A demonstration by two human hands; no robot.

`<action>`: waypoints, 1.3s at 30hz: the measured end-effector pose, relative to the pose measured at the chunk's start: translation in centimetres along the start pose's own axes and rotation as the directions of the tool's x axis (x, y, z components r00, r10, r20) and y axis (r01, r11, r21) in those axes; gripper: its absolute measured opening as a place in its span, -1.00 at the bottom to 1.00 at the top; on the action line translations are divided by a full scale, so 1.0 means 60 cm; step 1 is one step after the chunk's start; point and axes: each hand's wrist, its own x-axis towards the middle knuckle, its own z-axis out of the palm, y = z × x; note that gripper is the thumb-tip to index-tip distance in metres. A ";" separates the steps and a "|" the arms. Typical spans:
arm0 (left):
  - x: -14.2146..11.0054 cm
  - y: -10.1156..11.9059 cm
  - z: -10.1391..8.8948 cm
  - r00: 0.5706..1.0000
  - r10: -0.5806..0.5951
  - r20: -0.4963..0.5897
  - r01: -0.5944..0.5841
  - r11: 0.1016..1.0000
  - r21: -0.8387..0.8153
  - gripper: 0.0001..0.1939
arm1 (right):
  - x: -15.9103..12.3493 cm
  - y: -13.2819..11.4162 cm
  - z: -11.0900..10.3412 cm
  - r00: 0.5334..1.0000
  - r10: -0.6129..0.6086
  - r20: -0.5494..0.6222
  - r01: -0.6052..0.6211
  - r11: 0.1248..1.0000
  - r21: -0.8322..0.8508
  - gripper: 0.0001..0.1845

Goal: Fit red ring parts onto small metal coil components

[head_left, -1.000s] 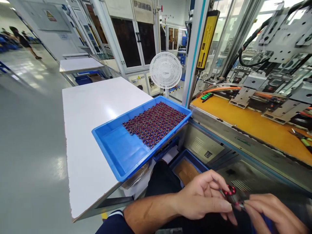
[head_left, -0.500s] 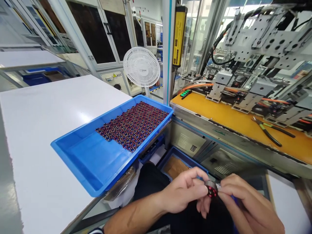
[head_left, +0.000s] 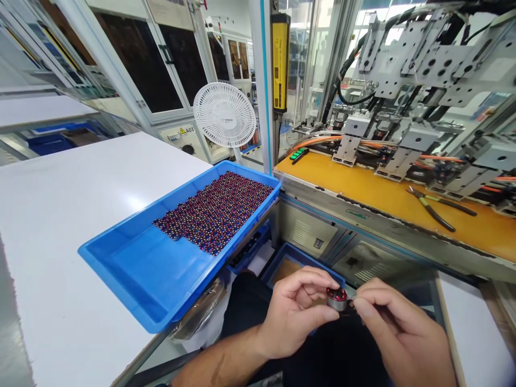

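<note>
The blue tray (head_left: 141, 263) looked only partly filled: bare at its near left end, packed with red-flecked parts (head_left: 217, 212) at its far right. Right of the tray, the left hand (head_left: 300, 309) grasped a small motor (head_left: 336, 302), apparently unfinished, by its fingertips; farther from the tray, the right hand (head_left: 399, 322) pinched apparent leads (head_left: 351, 303).

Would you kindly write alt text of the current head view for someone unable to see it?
A person's left hand holds a small round motor-like part with a silver rim, the right hand close beside it. To the left, a blue tray partly covered with many small dark-and-red parts rests on a white table; pliers lie at right.
</note>
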 end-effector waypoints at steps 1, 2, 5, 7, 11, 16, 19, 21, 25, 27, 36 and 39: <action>0.001 0.001 -0.002 1.000 -0.011 -0.001 0.011 1.000 0.012 -0.68 | -0.004 0.003 0.002 0.993 0.105 0.046 -0.109 0.991 0.084 -0.75; 0.001 0.001 -0.004 1.000 -0.024 0.000 0.024 1.000 0.017 -0.70 | -0.008 0.006 0.003 0.974 0.198 0.113 -0.215 0.962 0.167 -0.71; 0.004 -0.001 -0.009 0.998 -0.055 0.033 0.056 0.998 -0.022 -0.74 | -0.018 0.020 0.008 0.887 0.338 0.316 -0.440 0.825 0.354 -0.61; 0.005 -0.003 -0.012 0.997 -0.048 0.062 0.051 0.997 -0.049 -0.73 | -0.022 0.028 0.011 0.846 0.368 0.386 -0.516 0.749 0.416 -0.60; 0.006 -0.005 -0.016 0.996 -0.042 0.075 0.044 0.999 -0.017 -0.73 | -0.023 0.036 0.018 0.810 0.322 0.491 -0.566 0.650 0.507 -0.69; 0.009 -0.007 -0.015 0.993 -0.074 0.088 0.077 0.996 -0.036 -0.86 | -0.019 0.036 0.030 0.953 0.150 0.262 -0.271 0.807 0.525 -0.89; 0.018 -0.011 -0.020 0.965 -0.229 -0.131 0.218 0.972 -0.093 -0.84 | -0.011 0.040 0.028 0.977 -0.208 -0.054 0.212 0.974 0.077 -0.76; 0.020 -0.009 -0.027 0.913 -0.202 -0.354 0.233 0.971 0.047 -0.79 | -0.005 0.047 0.021 0.889 -0.447 -0.098 0.399 0.862 -0.311 -0.76; 0.003 0.008 -0.029 0.928 0.344 -0.145 -0.134 0.669 0.731 -0.82 | 0.000 0.069 0.005 0.746 -0.666 0.022 0.535 0.579 -0.615 -0.82; -0.006 0.017 -0.019 0.919 0.372 0.134 -0.312 0.475 0.823 -0.67 | -0.004 0.080 0.001 0.703 -0.703 0.109 0.599 0.502 -0.624 -0.80; 0.006 0.024 0.001 0.960 0.185 0.209 -0.276 0.519 0.809 -0.71 | -0.026 0.063 0.011 0.873 -0.488 0.005 0.459 0.818 -0.347 -0.77; 0.006 0.025 -0.001 0.959 0.176 0.224 -0.285 0.545 0.788 -0.67 | -0.024 0.050 0.012 0.948 -0.319 0.014 0.320 0.946 -0.047 -0.76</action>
